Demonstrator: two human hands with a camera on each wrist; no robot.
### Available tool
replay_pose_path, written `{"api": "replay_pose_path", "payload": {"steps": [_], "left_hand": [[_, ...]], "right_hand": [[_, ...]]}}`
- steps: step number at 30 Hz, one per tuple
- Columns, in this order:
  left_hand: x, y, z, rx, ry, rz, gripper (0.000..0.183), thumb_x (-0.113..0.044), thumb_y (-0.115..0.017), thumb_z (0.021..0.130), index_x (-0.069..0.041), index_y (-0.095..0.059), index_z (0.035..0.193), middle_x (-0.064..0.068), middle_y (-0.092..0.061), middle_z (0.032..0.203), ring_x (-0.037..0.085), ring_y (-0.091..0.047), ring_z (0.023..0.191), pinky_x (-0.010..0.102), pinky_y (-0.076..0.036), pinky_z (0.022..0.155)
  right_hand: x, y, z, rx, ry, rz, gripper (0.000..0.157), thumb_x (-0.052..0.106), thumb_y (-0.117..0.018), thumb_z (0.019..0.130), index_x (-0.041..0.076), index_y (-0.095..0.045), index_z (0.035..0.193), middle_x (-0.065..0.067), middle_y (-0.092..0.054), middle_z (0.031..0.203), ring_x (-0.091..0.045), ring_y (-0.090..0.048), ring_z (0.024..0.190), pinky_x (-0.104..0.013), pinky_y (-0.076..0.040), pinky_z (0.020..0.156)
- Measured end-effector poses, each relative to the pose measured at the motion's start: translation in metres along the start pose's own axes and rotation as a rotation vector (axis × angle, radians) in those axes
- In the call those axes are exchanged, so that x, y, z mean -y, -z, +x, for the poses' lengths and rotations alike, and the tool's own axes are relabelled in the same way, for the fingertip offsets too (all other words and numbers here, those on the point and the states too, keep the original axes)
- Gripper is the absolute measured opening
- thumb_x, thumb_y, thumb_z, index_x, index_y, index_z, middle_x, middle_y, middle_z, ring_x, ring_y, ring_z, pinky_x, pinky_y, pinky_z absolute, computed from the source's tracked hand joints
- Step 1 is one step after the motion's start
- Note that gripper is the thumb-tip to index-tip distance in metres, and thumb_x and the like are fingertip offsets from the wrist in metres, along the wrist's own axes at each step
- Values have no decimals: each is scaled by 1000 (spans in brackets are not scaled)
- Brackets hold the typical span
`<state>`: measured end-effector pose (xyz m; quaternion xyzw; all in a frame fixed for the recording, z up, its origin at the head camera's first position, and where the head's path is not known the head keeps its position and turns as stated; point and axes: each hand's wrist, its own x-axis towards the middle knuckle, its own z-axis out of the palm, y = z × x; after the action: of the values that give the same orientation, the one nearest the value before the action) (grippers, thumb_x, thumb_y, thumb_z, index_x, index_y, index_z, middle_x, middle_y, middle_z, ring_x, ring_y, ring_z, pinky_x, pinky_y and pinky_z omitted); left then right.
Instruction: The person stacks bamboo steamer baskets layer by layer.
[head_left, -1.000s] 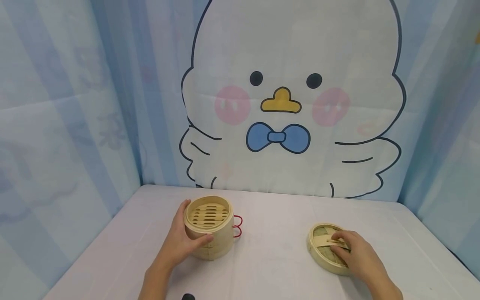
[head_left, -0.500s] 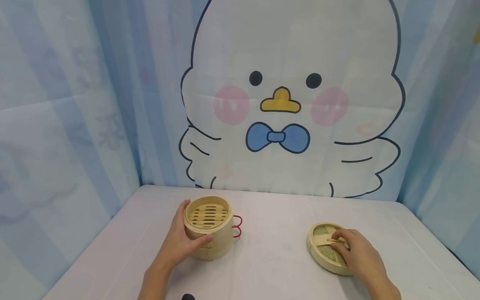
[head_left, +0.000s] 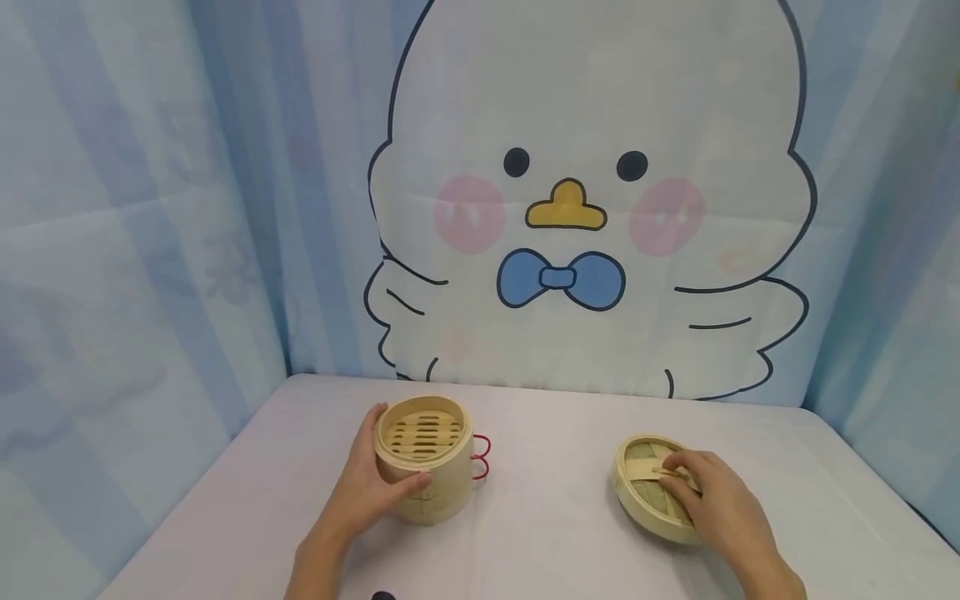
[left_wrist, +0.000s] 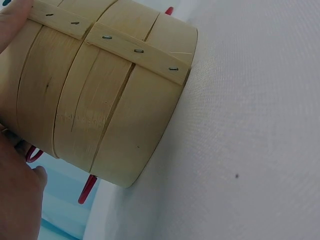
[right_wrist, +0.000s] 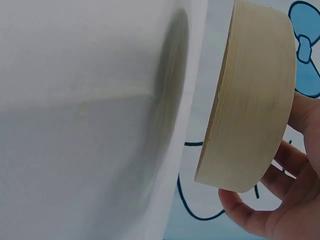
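Observation:
My left hand [head_left: 367, 487] grips a round bamboo steamer [head_left: 444, 492] on the left, thumb across its front and fingers behind its far side. Its slatted top tier is uncovered, and red loops stick out from its right side. In the left wrist view the stapled wall of the steamer [left_wrist: 115, 90] stands on the table. At the right, my right hand [head_left: 723, 504] pinches the strap handle of the woven bamboo lid [head_left: 647, 512]. The right wrist view shows the lid [right_wrist: 252, 100] held off the table, its shadow below, and my right hand [right_wrist: 295, 200] behind it.
White cloth covers the table [head_left: 547, 500], with a stretch of it between steamer and lid. A small black object [head_left: 383, 596] shows at the bottom edge. Behind hangs a curtain [head_left: 570, 342] with a cartoon bird; more curtain closes both sides.
My right hand has raised the lid slightly off the table. The left hand keeps its grip on the steamer, which stays in place while the head view shifts a little.

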<state>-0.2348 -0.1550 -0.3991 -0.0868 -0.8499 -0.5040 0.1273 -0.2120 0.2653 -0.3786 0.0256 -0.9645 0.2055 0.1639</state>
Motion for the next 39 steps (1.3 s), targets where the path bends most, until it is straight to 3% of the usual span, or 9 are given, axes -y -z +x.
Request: {"api": "replay_pose_path", "payload": {"steps": [19,39], "left_hand": [[-1,2,-3,27,63,-1,118,-50,-81,66,-20,-3,150,11,-11,153,31,-14,138,55,-14,107],[0,3,0,32,24,12,115,-48,-79,69,-15,-4,150,12,-11,154,32,-12,139,55,-12,108]], "right_hand": [[65,7,28,-46,92,115,16,29,-66,88,17,-64,100,-8,-57,118,-35,-50,113,-56,-39,91],[145,8,53,-70,245,226,14,26,-70,85,18,-65,97,-1,-60,110,-23,-55,104,-45,-46,86]]}}
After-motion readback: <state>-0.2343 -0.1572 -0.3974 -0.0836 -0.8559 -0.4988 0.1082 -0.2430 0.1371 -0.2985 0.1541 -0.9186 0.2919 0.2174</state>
